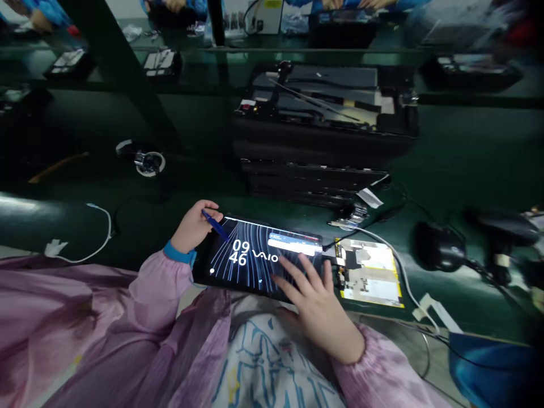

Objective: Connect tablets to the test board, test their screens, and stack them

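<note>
A tablet screen [242, 277], lit with "09 46" and "VAIO", lies at the front edge of the bench. My left hand [193, 226], with a blue band at the wrist, is closed on a blue pen-like tool [217, 226] at the screen's upper left corner. Over the right half of the screen, my right hand [317, 306] has its fingers spread; some fingertips appear to touch the glass. Just right of the screen is a battery and circuit board assembly [369, 272] edged in yellow, with a dark cable running to the screen.
Behind the screen rises a stack of black device housings [327, 136]. A white cable [402, 266] curves past the board. Dark handheld devices [442, 246] lie to the right, a tape roll [149, 163] and another white cable [108, 218] to the left. Co-workers' hands [340, 4] show across the bench.
</note>
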A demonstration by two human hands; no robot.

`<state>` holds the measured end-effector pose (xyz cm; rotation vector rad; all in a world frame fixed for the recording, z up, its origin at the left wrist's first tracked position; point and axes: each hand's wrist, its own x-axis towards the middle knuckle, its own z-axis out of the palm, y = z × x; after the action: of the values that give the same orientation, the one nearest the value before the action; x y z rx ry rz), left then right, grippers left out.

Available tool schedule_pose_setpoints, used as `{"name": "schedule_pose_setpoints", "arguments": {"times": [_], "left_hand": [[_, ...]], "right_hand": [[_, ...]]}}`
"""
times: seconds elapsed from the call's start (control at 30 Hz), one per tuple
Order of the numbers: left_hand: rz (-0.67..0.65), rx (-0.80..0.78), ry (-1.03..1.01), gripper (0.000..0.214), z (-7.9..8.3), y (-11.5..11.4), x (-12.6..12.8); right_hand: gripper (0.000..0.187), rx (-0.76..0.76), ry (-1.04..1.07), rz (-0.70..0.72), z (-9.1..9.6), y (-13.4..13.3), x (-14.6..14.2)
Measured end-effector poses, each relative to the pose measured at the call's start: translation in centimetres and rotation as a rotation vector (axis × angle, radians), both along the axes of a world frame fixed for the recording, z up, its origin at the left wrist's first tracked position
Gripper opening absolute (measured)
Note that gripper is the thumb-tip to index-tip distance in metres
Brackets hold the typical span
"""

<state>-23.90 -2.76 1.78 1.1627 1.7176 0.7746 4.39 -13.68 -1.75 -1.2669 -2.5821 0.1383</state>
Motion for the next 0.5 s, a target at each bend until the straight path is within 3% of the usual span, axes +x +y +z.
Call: {"name": "schedule_pose_setpoints", "arguments": {"times": [0.1, 0.17, 0.5], "left_hand": [[-0.007, 0.010, -0.037, 0.032, -0.2, -0.1, -0.1], [0.000, 0.022, -0.058, 0.030, -0.3, -0.2, -0.1], [0.039, 0.099, -0.193, 0.024, -1.1, 0.1, 0.8]], "right_hand": [[0.078, 0.009, -0.030, -0.135, -0.2, 0.8, -0.3], [0.086, 0.015, -0.013, -0.150, -0.2, 1.1, -0.3], [0.060, 0.068, 0.056, -0.050, -0.1, 0.8, -1.6]]}}
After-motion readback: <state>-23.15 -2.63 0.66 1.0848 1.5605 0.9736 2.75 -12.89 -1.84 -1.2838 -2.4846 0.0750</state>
